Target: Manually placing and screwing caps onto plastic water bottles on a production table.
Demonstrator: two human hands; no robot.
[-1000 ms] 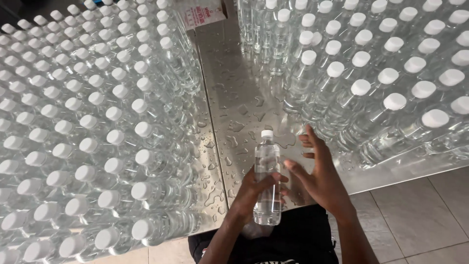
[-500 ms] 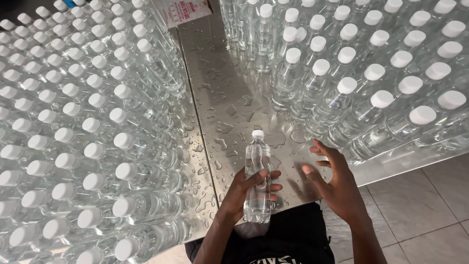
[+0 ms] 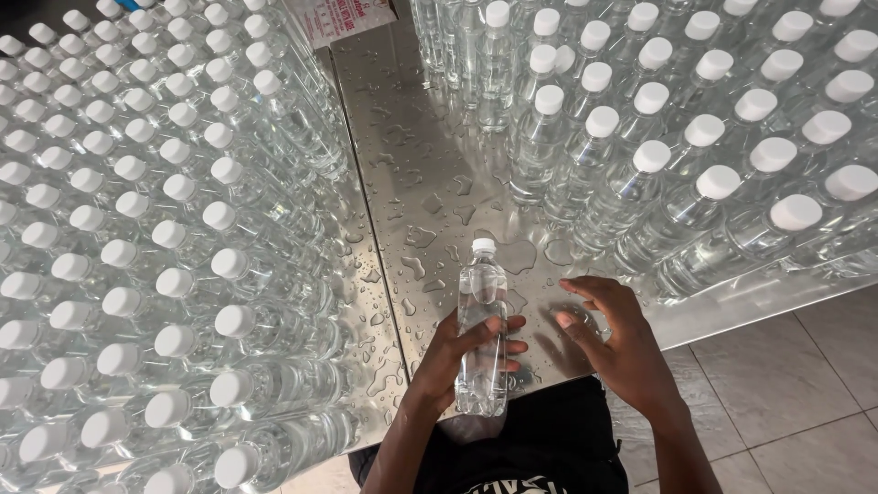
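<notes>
your left hand (image 3: 462, 352) grips 1 clear plastic water bottle with a white cap (image 3: 482, 320), long axis upright, cap pointing away; your right hand (image 3: 613, 334) hovers beside it, fingers loose, holding nothing.

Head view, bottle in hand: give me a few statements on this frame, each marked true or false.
1. The left hand holds a clear bottle upright. True.
2. That bottle has lost its cap. False: a white cap sits on it.
3. The right hand also has a grip on the bottle. False: it is open beside it, apart.
4. The metal table carries water drops. True.
5. The bottle rows on the left have blue caps. False: the caps are white.
</notes>
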